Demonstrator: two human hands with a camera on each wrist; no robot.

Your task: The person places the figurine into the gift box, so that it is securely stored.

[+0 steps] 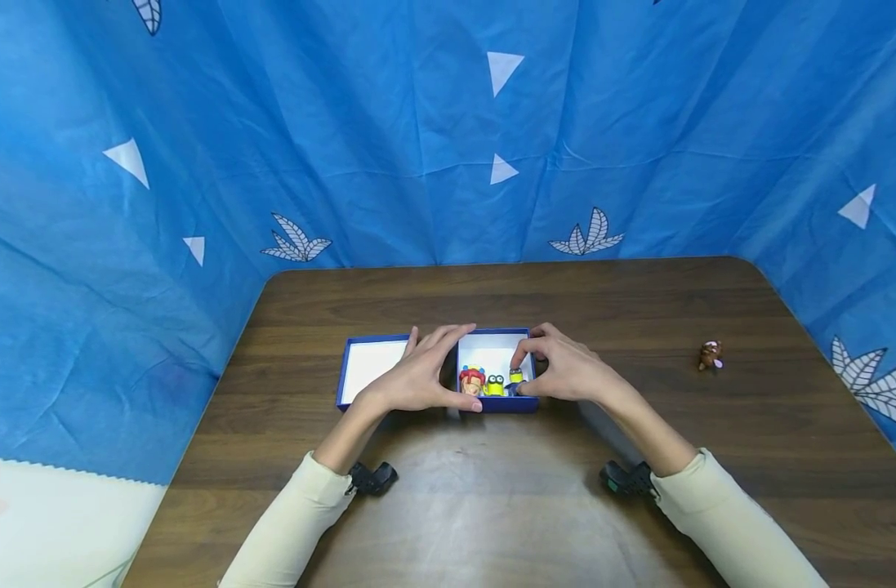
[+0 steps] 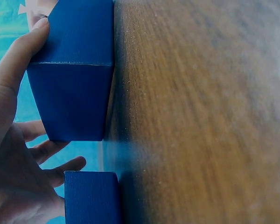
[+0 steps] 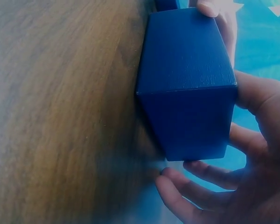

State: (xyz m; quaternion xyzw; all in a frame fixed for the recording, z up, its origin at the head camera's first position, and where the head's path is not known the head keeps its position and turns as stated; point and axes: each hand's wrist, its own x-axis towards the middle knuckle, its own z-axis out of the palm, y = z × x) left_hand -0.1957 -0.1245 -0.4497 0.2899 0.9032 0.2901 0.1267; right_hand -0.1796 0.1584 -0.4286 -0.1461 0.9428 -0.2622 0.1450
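Note:
A blue box (image 1: 497,405) with a white inside stands mid-table, holding a red-haired toy figure (image 1: 472,380) and a small yellow minion figure (image 1: 495,385) along its front wall. My left hand (image 1: 421,380) grips the box's left end, its thumb on the front wall and its fingers reaching to the back. With thumb and index finger dipped into the right end, my right hand (image 1: 565,366) pinches a second yellow-and-blue minion figure (image 1: 516,376). Both wrist views show the box's blue outer walls (image 2: 74,102), (image 3: 191,123) resting on the table; the figures are hidden there.
Left of the box lies its blue-edged lid (image 1: 374,367), white inside facing up, partly beneath the left hand. A small brown toy figure (image 1: 711,355) is on the right of the wooden table (image 1: 521,506). A blue patterned curtain (image 1: 418,131) hangs behind.

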